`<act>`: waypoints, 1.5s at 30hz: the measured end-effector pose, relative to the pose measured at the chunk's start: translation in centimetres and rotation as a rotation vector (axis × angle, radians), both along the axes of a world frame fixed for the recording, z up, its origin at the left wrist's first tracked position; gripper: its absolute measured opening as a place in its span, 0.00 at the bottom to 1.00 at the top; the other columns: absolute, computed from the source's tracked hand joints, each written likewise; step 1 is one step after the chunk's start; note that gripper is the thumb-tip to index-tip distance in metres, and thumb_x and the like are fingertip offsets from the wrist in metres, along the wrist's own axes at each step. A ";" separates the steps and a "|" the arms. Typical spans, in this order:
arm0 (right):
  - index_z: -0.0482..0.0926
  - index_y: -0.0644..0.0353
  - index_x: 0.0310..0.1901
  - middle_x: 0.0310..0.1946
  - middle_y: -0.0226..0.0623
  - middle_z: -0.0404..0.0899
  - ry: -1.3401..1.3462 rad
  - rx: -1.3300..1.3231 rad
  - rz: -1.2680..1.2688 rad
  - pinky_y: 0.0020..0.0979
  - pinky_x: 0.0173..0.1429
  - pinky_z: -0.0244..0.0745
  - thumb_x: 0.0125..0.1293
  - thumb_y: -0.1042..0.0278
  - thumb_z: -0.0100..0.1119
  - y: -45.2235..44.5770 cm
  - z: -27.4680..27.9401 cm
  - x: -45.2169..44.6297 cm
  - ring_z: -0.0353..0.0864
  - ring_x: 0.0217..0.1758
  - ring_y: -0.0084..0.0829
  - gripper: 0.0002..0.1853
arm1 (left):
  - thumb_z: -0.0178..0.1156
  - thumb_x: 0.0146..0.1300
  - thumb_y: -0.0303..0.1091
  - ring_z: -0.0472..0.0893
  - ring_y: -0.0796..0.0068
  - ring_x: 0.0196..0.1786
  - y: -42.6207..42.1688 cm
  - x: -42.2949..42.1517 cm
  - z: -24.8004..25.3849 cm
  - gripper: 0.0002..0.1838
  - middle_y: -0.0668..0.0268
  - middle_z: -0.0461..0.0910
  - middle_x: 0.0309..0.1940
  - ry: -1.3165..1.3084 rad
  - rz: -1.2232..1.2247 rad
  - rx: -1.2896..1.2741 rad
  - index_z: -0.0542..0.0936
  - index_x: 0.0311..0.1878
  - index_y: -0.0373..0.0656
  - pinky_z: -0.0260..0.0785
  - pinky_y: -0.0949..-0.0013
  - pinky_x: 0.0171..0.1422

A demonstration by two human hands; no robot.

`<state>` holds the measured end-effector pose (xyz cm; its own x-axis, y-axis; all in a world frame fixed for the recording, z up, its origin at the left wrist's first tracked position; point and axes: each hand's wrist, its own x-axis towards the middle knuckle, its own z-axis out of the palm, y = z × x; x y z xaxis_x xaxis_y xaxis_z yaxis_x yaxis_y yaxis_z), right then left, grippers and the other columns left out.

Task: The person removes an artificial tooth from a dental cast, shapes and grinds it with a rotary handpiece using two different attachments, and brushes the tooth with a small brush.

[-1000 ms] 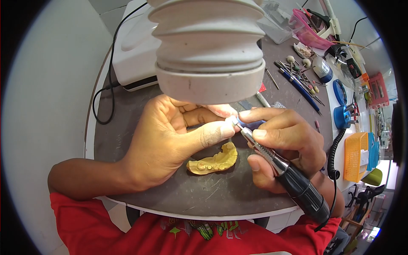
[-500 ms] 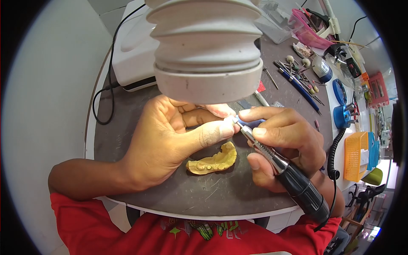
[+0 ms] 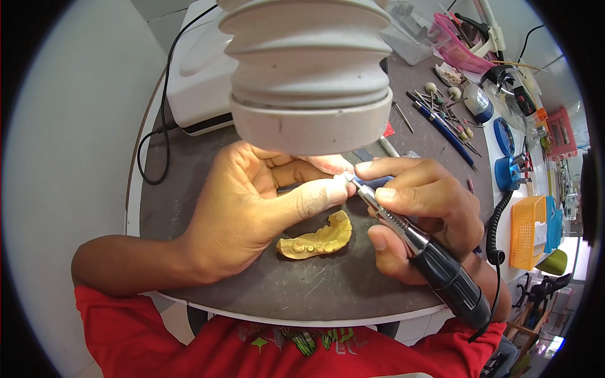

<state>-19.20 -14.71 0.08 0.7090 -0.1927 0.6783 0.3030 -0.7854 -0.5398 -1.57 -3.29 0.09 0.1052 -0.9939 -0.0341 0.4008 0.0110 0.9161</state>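
Note:
My left hand [image 3: 252, 205] pinches a small white dental crown [image 3: 344, 178] between thumb and fingertips, below the hose mouth. Most of the crown is hidden by the fingers. In my right hand [image 3: 428, 208] is a rotary handpiece [image 3: 435, 264], black at the back and silver toward the tip, gripped like a pen. Its bur end meets the crown or lies right beside it; I cannot tell which. Under my fingertips a yellow dental model [image 3: 318, 238] of a partial arch lies on the grey bench [image 3: 290, 286], touched by neither hand.
A white corrugated suction hose [image 3: 309, 94] hangs just above my hands. Behind my left hand stands a white machine [image 3: 198, 69]. Several burs, a blue pen [image 3: 444, 129] and a blue holder [image 3: 506, 170] lie to the right, near an orange basket [image 3: 528, 230] and coiled cord [image 3: 493, 233].
The handpiece has shifted very slightly, its back end a little lower and to the right. Both hands keep their grips, and the dental model has not moved.

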 end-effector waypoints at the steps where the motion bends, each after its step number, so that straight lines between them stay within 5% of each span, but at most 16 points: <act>1: 0.72 0.69 0.42 0.30 0.44 0.76 0.000 0.000 0.000 0.38 0.43 0.80 0.55 0.72 0.65 0.0 0.1 0.0 0.83 0.40 0.47 0.16 | 0.61 0.60 0.21 0.78 0.75 0.47 0.0 0.0 0.0 0.07 0.61 0.75 0.44 -0.006 -0.009 -0.007 0.75 0.41 0.38 0.75 0.71 0.53; 45: 0.73 0.68 0.42 0.33 0.44 0.76 0.017 0.017 -0.041 0.35 0.43 0.78 0.56 0.74 0.64 0.1 -0.2 -0.1 0.83 0.41 0.45 0.15 | 0.58 0.62 0.21 0.78 0.76 0.48 0.2 -0.1 0.4 0.07 0.61 0.75 0.45 0.009 0.013 0.025 0.75 0.43 0.39 0.75 0.72 0.54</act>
<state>-19.33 -14.65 -0.11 0.7115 -0.2330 0.6629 0.2618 -0.7875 -0.5579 -1.70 -3.06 0.51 0.1173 -0.9913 -0.0603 0.4087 -0.0072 0.9127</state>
